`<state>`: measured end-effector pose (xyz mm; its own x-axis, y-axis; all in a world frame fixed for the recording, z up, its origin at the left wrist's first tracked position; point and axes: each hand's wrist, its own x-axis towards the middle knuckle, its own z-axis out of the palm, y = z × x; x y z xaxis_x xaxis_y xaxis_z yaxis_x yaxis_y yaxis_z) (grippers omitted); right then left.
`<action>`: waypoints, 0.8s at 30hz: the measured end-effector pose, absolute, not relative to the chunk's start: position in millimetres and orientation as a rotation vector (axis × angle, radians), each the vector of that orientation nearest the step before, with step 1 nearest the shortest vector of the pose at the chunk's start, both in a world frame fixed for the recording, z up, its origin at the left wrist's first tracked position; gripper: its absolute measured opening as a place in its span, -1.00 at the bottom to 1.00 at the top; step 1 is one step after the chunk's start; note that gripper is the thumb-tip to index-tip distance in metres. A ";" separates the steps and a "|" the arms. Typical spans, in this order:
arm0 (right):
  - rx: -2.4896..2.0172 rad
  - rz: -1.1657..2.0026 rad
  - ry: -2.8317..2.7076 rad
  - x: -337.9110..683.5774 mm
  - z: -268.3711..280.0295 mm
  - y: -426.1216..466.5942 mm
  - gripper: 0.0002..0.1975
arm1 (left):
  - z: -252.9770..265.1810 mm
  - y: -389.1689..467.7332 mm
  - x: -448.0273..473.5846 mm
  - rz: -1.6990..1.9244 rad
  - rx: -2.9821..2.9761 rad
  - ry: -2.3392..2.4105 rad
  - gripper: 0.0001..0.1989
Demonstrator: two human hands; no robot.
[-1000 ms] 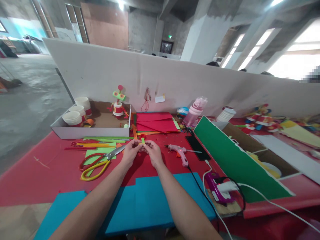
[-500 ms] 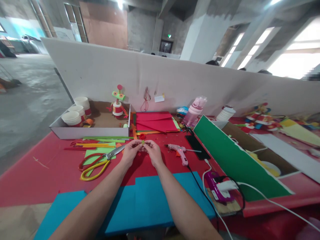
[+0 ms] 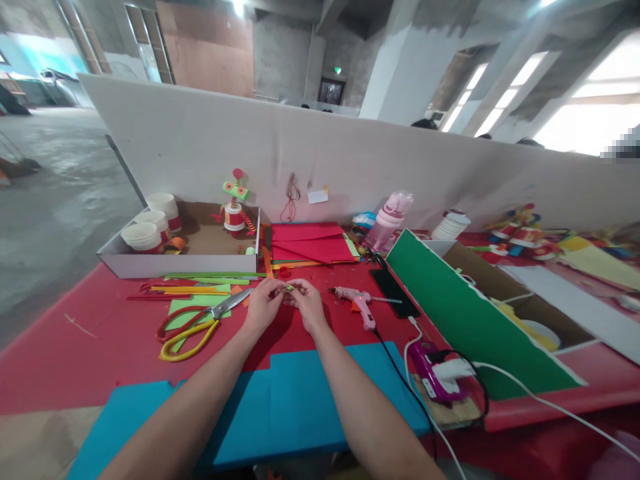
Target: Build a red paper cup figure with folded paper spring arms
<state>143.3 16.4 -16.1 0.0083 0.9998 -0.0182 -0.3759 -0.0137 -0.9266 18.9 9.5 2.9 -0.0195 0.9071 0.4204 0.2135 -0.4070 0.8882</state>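
My left hand (image 3: 264, 305) and my right hand (image 3: 306, 304) meet over the middle of the red table, fingertips pinched together. Between them is a small yellow-green piece (image 3: 289, 288), perhaps paper; the fingers cover most of it. Left of my hands lie large scissors (image 3: 220, 312) with one red and one yellow handle, partly on a light green paper sheet (image 3: 179, 313). To the right rests a pink glue gun (image 3: 361, 301) with a clear stick in its back. A small red ring-shaped piece (image 3: 285, 273) sits just beyond my fingers.
A shallow box (image 3: 185, 267) with paper cups (image 3: 143, 237) and a paper-cup figure (image 3: 234, 217) stands back left. Behind my hands lie red paper sheets (image 3: 315, 241). A green-sided box (image 3: 465, 320), black phone (image 3: 395, 293) and purple power strip (image 3: 435, 380) with cables occupy the right. Blue sheets (image 3: 300, 407) line the front.
My fingers have shifted slightly around the small yellow-green piece, which now shows a little further right and lower. The tools and boxes stay in place.
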 end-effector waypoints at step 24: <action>-0.891 1.289 -1.077 145.3 -15.2 16.8 -0.67 | -6.1 15.5 14.5 1.420 1.339 1.179 -0.69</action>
<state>145.3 16.8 -15.2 -0.0342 0.9928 0.1150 -0.2896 0.1003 -0.9519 14.5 15.5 -6.1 -0.0816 0.9739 0.2118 0.0291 -0.2101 0.9773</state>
